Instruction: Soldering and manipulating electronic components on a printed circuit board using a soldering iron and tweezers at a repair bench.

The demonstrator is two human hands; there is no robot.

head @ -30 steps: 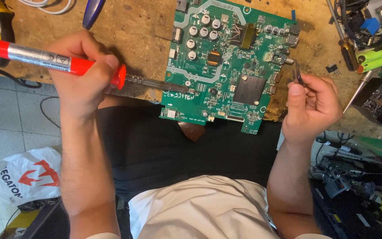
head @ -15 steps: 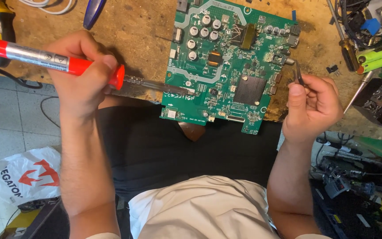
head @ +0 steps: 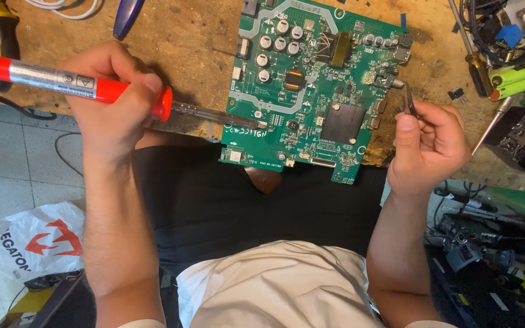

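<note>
Head view: I see my left hand (head: 113, 97) clenched around one red-handled soldering iron with a silver sleeve (head: 62, 82), its metal tip (head: 214, 115) lying at the left edge of one green rectangular circuit board (head: 311, 91), which sits between both hands on the worn wooden bench (head: 177, 36). My right hand (head: 426, 149) pinches one pair of slim metal tweezers (head: 409, 100) at the board's right edge. I judge the soldering in progress; finished joints cannot be told. Beyond the right hand lie two green cylindrical cells (head: 518, 79).
</note>
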